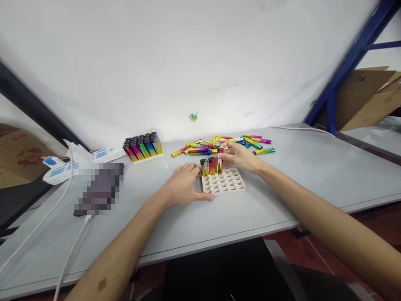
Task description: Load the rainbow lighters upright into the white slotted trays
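Observation:
A white tray [230,184] with rows of small holes lies on the table in front of me. Two lighters stand upright in its back left corner, a smoky-gold one [204,168] and a red-gold one [212,167]. My left hand [184,184] grips the tray's left side, its thumb along the front edge and its fingers by the back corner. Between the fingertips of my right hand [236,156] is a red-and-gold lighter [219,162], upright at the back row beside the other two. Its lower end meets the tray; whether it sits fully in a hole I cannot tell.
Behind the tray lies a loose pile of shiny coloured lighters [200,149]. A filled tray of upright black-topped lighters [144,146] stands back left. Further left are power strips [59,171], a blurred-out phone [100,188] and white cables [67,251]. A white wall rises behind.

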A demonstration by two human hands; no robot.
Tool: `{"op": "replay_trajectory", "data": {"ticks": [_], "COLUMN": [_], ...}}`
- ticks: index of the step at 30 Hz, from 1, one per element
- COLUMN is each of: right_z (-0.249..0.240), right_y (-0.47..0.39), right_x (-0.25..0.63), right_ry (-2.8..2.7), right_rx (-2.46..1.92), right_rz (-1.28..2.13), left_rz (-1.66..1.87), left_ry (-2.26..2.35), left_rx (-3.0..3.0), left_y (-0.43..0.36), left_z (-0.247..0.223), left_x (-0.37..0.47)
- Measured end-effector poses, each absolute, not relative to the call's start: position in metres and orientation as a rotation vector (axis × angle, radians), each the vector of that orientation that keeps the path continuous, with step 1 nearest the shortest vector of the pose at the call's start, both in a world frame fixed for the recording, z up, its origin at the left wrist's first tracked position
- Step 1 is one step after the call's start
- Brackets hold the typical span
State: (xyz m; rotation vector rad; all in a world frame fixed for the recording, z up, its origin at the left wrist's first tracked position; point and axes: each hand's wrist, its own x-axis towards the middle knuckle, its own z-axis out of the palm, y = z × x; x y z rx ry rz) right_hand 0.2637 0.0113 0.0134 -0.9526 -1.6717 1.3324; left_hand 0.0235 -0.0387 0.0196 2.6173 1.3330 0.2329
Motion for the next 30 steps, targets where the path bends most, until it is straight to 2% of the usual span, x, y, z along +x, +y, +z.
{"op": "replay_trajectory", "data": {"ticks": [10, 19, 26, 28, 30], "right_z": [0.022, 0.023, 0.022, 0.017, 0.01], "right_y": [0.009, 0.004, 0.013, 0.021, 0.031], "right_x": [0.273, 0.269, 0.278, 0.284, 0.289], "right_ry": [-1.848, -2.015, -2.016, -1.941, -1.978], "right_rx": [-0.913, -0.92, -1.018, -1.156, -1.335], "right_rz": [1.226, 0.929, 0.999, 0.768, 0.354], "left_rz": [0.223, 0.224, 0.233, 0.235, 0.228], "left_ry": [1.333, 1.336, 1.337, 1.335, 1.34], "left_rx": [2.625, 2.614, 2.609, 2.61, 2.612], "left_y": [-0.039, -0.04, -0.039, -0.039, -0.039], "left_z": [0.02, 0.021, 0.02, 0.019, 0.019], "left_x": [0.023, 0.024, 0.023, 0.023, 0.023]}}
